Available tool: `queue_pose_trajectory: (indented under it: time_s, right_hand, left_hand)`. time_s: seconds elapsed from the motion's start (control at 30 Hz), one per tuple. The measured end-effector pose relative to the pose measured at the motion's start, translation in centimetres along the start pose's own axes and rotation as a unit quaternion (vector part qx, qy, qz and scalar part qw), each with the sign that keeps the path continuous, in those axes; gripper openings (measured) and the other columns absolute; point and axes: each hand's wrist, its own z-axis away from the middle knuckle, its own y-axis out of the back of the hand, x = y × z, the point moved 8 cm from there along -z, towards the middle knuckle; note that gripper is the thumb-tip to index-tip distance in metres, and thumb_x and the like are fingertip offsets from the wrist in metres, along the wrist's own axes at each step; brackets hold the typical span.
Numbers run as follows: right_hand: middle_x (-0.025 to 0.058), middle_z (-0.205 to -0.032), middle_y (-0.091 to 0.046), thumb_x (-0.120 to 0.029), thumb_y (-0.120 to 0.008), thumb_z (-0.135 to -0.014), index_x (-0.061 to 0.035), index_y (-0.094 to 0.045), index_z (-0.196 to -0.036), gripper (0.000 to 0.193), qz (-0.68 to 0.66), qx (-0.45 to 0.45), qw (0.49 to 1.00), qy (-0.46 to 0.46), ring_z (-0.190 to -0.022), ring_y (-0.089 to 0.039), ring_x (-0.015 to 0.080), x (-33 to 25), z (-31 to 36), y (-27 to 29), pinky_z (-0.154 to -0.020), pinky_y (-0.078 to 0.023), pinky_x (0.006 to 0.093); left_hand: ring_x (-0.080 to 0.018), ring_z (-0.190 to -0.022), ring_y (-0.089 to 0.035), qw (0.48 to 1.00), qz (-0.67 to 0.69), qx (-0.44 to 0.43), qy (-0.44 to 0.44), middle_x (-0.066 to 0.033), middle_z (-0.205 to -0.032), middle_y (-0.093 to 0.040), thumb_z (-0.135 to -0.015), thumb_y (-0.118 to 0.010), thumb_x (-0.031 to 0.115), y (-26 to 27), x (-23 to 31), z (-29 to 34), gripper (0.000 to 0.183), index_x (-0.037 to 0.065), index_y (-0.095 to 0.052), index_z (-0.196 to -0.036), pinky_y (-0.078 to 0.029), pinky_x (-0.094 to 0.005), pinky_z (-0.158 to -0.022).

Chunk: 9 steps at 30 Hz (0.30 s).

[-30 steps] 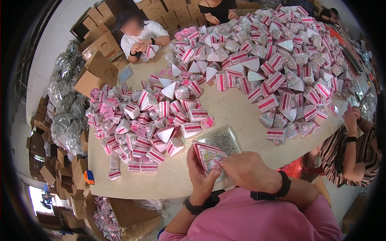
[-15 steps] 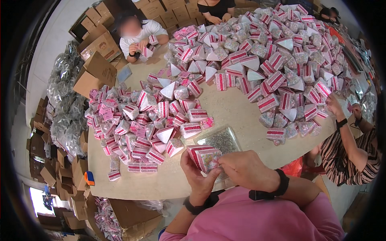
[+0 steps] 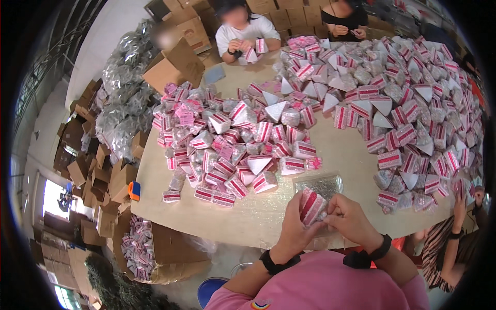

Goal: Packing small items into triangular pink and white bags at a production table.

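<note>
My left hand (image 3: 296, 227) is closed round a toy cake slice (image 3: 312, 206), a wedge with red and white stripes and a pale glittery side. It is held tilted above the table's near edge. My right hand (image 3: 351, 221) is at the slice's right side, fingertips pinched together and thumb close to the left thumb. Whatever lies between those fingertips is too small to make out. Just beyond my hands sits a clear shallow tray (image 3: 339, 182) with glittery bits in it, partly covered by my fingers.
A pile of similar slices (image 3: 243, 144) with pink tags covers the table's left, a larger heap (image 3: 408, 113) its right. An orange-and-blue tool (image 3: 134, 190) lies at the left edge. Across sit two people; another person's hand (image 3: 460, 199) is at right. A carton (image 3: 175, 253) of slices stands below.
My view has swung left, so the table and piles appear farther right. The slice has turned more upright in my left hand. My right fingers stay pinched at its side.
</note>
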Motion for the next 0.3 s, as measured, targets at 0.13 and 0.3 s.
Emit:
queue_pose_trajectory:
  time_s: [0.13, 0.3]
  right_hand:
    - [0.0066, -0.067, -0.060, -0.008, -0.061, -0.085, -0.0013, -0.052, -0.088, 0.012, -0.114, -0.053, 0.991, -0.040, -0.058, -0.060, 0.0126, 3.3, -1.8, -1.7, -0.049, -0.043, 0.0240]
    - [0.0079, -0.070, -0.060, -0.013, -0.063, -0.086, -0.0014, -0.052, -0.092, 0.017, -0.147, -0.077, 0.983, -0.080, -0.058, -0.060, 0.0141, 5.9, -3.5, -4.4, -0.051, -0.049, 0.0267]
  left_hand:
    - [-0.0276, -0.120, -0.046, 0.998, -0.056, 0.008, -0.010, -0.0212, -0.127, -0.043, -0.070, -0.078, 0.008, 1.2, -1.0, 0.3, 0.087, -0.004, -0.024, -0.137, -0.039, -0.0368, -0.101]
    - [-0.0273, -0.122, -0.045, 0.996, 0.003, -0.008, 0.087, -0.0214, -0.130, -0.041, -0.074, -0.077, 0.012, 2.8, -3.1, 0.4, 0.085, -0.003, -0.024, -0.138, -0.037, -0.0374, -0.102]
